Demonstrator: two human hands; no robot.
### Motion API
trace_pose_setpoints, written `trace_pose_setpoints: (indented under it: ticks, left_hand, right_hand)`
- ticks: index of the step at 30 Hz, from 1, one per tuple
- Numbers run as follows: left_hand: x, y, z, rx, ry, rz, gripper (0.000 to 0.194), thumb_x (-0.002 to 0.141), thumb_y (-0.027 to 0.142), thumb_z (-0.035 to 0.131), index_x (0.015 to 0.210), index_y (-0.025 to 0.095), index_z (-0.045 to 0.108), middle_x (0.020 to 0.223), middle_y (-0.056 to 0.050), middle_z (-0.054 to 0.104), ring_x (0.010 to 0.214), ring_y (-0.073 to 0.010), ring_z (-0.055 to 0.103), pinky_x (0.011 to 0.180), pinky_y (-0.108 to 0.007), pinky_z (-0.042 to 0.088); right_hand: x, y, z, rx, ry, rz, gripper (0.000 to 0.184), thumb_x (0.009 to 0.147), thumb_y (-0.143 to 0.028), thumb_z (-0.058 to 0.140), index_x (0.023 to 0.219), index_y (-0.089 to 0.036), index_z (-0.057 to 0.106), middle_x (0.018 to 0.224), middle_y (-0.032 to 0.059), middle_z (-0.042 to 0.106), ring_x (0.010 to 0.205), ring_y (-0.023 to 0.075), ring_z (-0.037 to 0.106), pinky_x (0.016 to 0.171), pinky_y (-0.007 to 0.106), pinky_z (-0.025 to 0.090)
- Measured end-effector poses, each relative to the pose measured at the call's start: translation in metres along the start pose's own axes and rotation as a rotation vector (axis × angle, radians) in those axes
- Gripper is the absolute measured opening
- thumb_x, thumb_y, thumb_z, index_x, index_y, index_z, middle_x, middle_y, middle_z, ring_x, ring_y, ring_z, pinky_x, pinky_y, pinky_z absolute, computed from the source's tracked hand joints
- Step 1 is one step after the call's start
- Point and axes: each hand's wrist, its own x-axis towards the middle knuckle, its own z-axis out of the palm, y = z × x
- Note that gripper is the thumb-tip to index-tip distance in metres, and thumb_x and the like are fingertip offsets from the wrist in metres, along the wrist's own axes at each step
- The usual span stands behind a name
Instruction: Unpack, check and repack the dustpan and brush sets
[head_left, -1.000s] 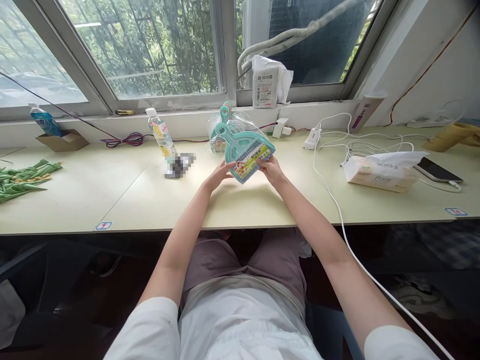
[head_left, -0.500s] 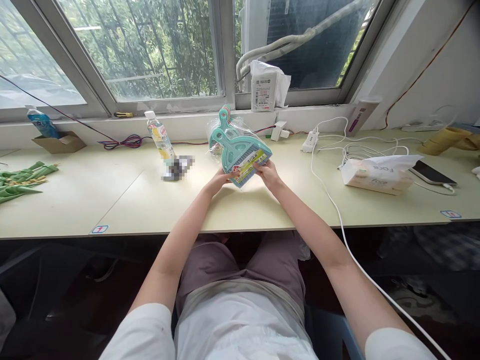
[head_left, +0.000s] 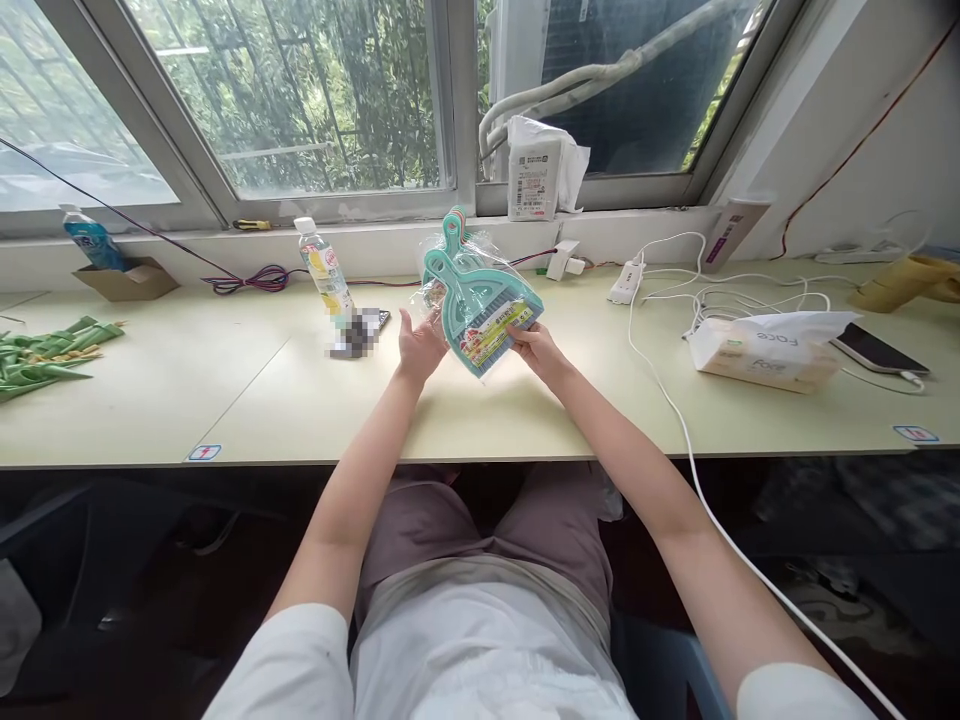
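A teal mini dustpan and brush set [head_left: 474, 300] in clear plastic wrap is held tilted above the pale green table [head_left: 247, 400], handle pointing away toward the window. My right hand [head_left: 534, 350] grips its lower right edge by the yellow label. My left hand [head_left: 418, 347] is off the pack, palm up and fingers spread, just left of it and touching the wrap's edge at most.
A drink bottle [head_left: 324, 268] and a small blurred object [head_left: 358, 333] stand left of my hands. A tissue pack [head_left: 765, 347], white cables [head_left: 675, 400], a phone [head_left: 879, 350] and chargers lie to the right. Green strips [head_left: 45, 350] and a cardboard box [head_left: 127, 278] sit far left.
My left hand has let go of the wrapped set and opened beside it. My right hand keeps hold, and the set has tipped slightly to the left.
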Motion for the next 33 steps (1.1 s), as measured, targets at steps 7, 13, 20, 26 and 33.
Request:
trace_pose_setpoints:
  ticks: [7, 13, 20, 26, 33]
  left_hand:
    - [0.000, -0.013, 0.008, -0.005, -0.121, -0.201, 0.087, 0.079, 0.084, 0.027, 0.130, 0.020, 0.057, 0.116, -0.011, 0.068, 0.121, -0.0318, 0.056, 0.099, -0.047, 0.042]
    - [0.001, -0.013, 0.007, -0.025, -0.071, -0.149, 0.087, 0.079, 0.085, 0.026, 0.130, 0.021, 0.056, 0.113, -0.011, 0.068, 0.124, -0.0315, 0.052, 0.100, -0.047, 0.040]
    - [-0.006, -0.008, 0.017, -0.069, -0.061, -0.170, 0.071, 0.086, 0.072, 0.037, 0.124, 0.017, 0.060, 0.108, -0.012, 0.070, 0.120, -0.0336, 0.054, 0.101, -0.051, 0.041]
    - [-0.008, -0.015, 0.030, -0.076, -0.186, -0.267, 0.057, 0.085, 0.063, 0.050, 0.119, 0.019, 0.064, 0.111, -0.011, 0.070, 0.116, -0.0317, 0.059, 0.099, -0.050, 0.045]
    - [0.008, -0.023, 0.025, -0.085, -0.045, -0.203, 0.070, 0.083, 0.075, 0.042, 0.122, 0.021, 0.062, 0.119, -0.010, 0.068, 0.126, -0.0335, 0.053, 0.102, -0.048, 0.044]
  right_hand:
    - [-0.005, -0.003, 0.003, -0.015, -0.064, 0.006, 0.038, 0.058, -0.028, 0.086, 0.091, -0.018, 0.069, 0.107, 0.0074, 0.072, 0.112, 0.0295, 0.063, 0.101, 0.045, 0.053]
    - [-0.002, 0.000, 0.002, 0.016, 0.007, -0.013, 0.040, 0.054, -0.029, 0.089, 0.087, -0.018, 0.068, 0.105, 0.0070, 0.072, 0.111, 0.0295, 0.064, 0.100, 0.044, 0.053]
    - [-0.011, -0.003, 0.008, -0.073, -0.203, 0.081, 0.044, 0.056, -0.034, 0.089, 0.093, -0.019, 0.070, 0.107, 0.0070, 0.073, 0.107, 0.0291, 0.065, 0.099, 0.045, 0.053]
    - [-0.015, -0.001, 0.010, -0.092, -0.223, 0.072, 0.043, 0.058, -0.034, 0.088, 0.094, -0.018, 0.070, 0.106, 0.0077, 0.072, 0.106, 0.0281, 0.066, 0.096, 0.043, 0.055]
    - [-0.003, 0.002, 0.003, -0.006, -0.004, -0.068, 0.037, 0.059, -0.032, 0.087, 0.088, -0.019, 0.067, 0.103, 0.0067, 0.072, 0.112, 0.0299, 0.063, 0.099, 0.045, 0.054]
